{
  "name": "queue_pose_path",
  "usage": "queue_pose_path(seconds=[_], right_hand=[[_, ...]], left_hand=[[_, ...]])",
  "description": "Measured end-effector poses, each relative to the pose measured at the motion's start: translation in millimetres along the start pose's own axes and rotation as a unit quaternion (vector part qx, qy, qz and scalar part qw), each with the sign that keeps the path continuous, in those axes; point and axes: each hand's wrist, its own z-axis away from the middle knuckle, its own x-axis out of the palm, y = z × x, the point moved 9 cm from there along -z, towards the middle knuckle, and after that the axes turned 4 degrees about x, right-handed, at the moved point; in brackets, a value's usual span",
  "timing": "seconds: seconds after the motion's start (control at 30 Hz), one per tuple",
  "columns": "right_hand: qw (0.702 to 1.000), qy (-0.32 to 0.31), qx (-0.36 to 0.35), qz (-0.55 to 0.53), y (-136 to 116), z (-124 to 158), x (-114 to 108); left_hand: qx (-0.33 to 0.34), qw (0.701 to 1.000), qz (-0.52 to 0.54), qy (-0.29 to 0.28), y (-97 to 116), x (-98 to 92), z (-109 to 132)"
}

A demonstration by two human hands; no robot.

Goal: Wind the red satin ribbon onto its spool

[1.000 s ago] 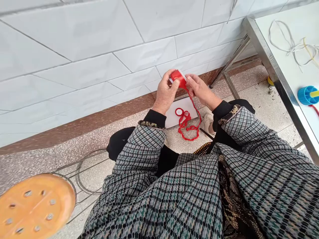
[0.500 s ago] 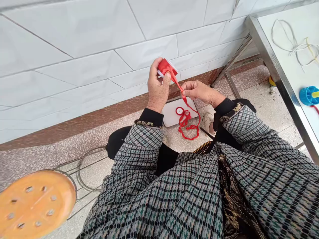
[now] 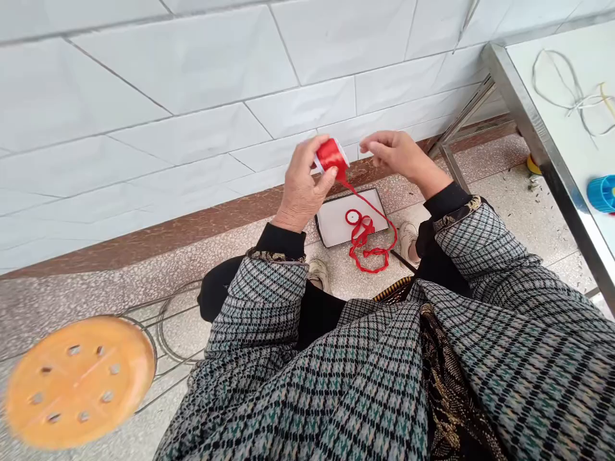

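My left hand (image 3: 306, 182) is closed around a spool of red ribbon (image 3: 330, 157), its white rims showing at the ends. From the spool a loose length of red ribbon (image 3: 366, 202) runs down to the floor and lies there in loops. My right hand (image 3: 396, 155) is raised just right of the spool, apart from it and off the ribbon. Its fingers are loosely bent, with nothing visible between them. Beneath both hands, a small red roll with a white centre (image 3: 352, 217) rests on a shallow white tray with a dark rim (image 3: 331, 218).
On the right stands a metal-framed table (image 3: 552, 147) bearing thin looped cords (image 3: 571, 96) and a blue plastic piece (image 3: 601, 193). An orange round stool seat with holes (image 3: 79, 384) is at lower left. A white tiled wall (image 3: 216, 70) rises in front.
My right hand has let go of the ribbon and moved up and right. The spool has turned in my left hand and sits slightly lower in view. The ribbon now hangs looser.
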Motion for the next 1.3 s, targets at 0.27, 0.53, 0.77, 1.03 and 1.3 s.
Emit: queue_pose_path(seconds=[0.27,0.53,0.77,1.03,1.3], right_hand=[[0.920,-0.200,0.062,-0.333,-28.0,12.4,69.6],[0.874,-0.074,0.098,-0.471,-11.4,5.1,51.5],[0.879,-0.022,0.114,-0.462,-5.9,7.7,36.1],[0.866,0.023,0.121,-0.484,-1.8,8.6,28.6],[0.872,0.053,0.147,-0.464,1.2,10.7,26.6]], left_hand=[[-0.018,0.997,0.036,-0.071,14.0,12.2,1.2],[-0.257,0.869,0.415,0.079,-24.9,54.1,17.4],[-0.298,0.799,0.521,0.041,-6.7,85.4,9.7],[-0.278,0.865,0.403,0.114,-12.9,75.9,3.9],[-0.311,0.856,0.390,0.140,-11.6,79.3,7.4]])
